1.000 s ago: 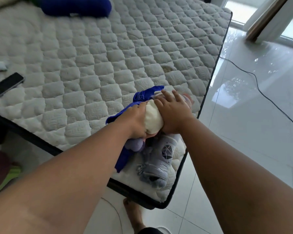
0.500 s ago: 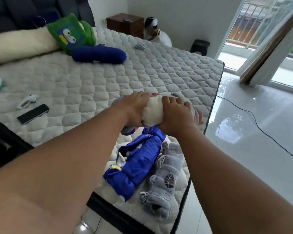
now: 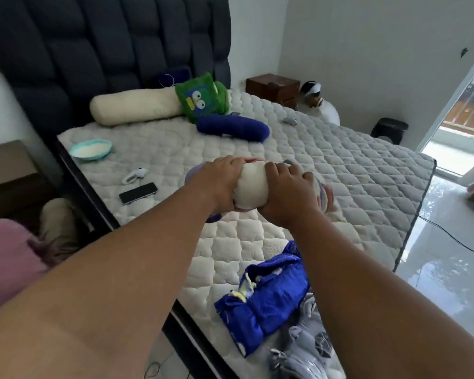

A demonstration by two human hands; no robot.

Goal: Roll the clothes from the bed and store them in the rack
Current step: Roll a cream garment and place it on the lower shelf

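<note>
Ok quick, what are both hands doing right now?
Left hand: closed around the cream rolled cloth.
Right hand: closed around the same roll, from the other side.

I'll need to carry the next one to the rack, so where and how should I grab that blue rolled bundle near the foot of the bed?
Grip the blue bundle around its thick middle, coming down from above with fingers wrapping across its width. It lies as a loose, elongated roll on the mattress, so a mid-body squeeze probably keeps the layers from unrolling. Avoid the end with the yellowish drawstring, which looks loose.
</note>
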